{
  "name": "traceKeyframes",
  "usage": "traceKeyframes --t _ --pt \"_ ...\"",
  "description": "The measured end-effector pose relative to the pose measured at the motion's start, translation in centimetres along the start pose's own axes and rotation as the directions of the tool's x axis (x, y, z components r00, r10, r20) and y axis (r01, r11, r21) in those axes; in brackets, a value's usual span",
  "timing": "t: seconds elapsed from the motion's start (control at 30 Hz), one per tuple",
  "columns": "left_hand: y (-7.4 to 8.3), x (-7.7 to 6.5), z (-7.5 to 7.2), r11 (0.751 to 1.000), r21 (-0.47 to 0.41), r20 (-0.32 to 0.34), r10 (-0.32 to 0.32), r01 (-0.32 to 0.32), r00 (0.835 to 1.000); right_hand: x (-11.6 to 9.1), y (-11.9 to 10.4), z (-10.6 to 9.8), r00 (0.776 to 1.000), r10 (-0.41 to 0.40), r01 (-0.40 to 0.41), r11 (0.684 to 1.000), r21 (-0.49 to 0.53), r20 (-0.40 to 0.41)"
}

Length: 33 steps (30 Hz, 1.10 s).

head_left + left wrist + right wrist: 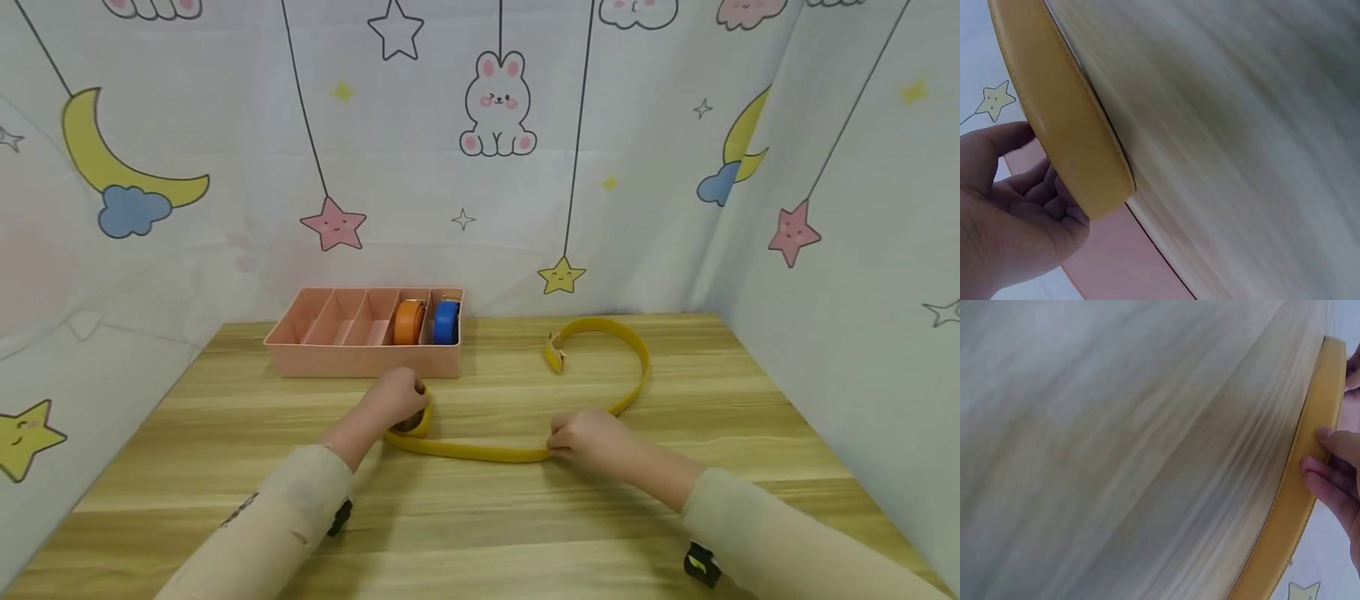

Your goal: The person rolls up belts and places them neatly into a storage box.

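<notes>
A yellow belt (480, 452) stands on its edge on the table, one part coiled at the left and the other curving away at the right to its buckle (555, 352). My left hand (395, 396) grips the coiled part, its fingers partly hidden behind the strap in the left wrist view, where the belt (1066, 112) runs past the thumb. With thumb and fingers, my right hand (592, 442) pinches the strap farther along. In the right wrist view the belt (1310, 469) bends away on both sides of those fingertips.
Behind the left hand stands a pink divided box (363, 362). Its two right compartments hold a rolled orange belt (408, 322) and a rolled blue belt (446, 322). A patterned curtain (420, 183) hangs behind the wooden table (480, 525).
</notes>
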<state>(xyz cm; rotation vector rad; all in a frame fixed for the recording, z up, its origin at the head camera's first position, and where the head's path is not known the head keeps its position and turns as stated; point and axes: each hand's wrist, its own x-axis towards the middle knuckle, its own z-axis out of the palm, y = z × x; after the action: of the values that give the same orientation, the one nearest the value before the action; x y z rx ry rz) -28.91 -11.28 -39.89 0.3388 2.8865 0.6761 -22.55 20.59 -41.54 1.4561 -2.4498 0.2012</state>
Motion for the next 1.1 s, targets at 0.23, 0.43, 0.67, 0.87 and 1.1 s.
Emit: traceKeyframes --t 0.23,0.43,0.67,0.87,1.1 --pt "-1.5 0.0 0.5 0.99 0.012 0.059 0.143 -0.143 0.988 -1.4 1.6 -0.5 0.999 0.037 -0.038 0.998 0.043 0.018" --pt "-3.4 -0.7 0.6 0.936 0.039 0.112 0.343 -0.349 0.933 -3.3 3.1 -0.8 0.999 0.047 -0.047 0.997 0.062 0.004" --pt "-5.2 -1.1 0.1 0.832 0.06 0.149 0.538 -0.551 0.83 -5.2 4.7 -1.6 0.993 0.112 -0.115 0.985 0.125 0.034" --pt "-5.9 -1.8 0.0 0.764 0.132 0.122 0.62 -0.632 0.775 -6.8 6.1 -2.1 0.989 0.144 -0.146 0.981 0.131 0.025" --pt "-5.2 -2.2 0.1 0.732 0.203 0.11 0.643 -0.65 0.758 -7.8 7.4 -2.4 0.982 0.189 -0.187 0.977 0.104 -0.007"
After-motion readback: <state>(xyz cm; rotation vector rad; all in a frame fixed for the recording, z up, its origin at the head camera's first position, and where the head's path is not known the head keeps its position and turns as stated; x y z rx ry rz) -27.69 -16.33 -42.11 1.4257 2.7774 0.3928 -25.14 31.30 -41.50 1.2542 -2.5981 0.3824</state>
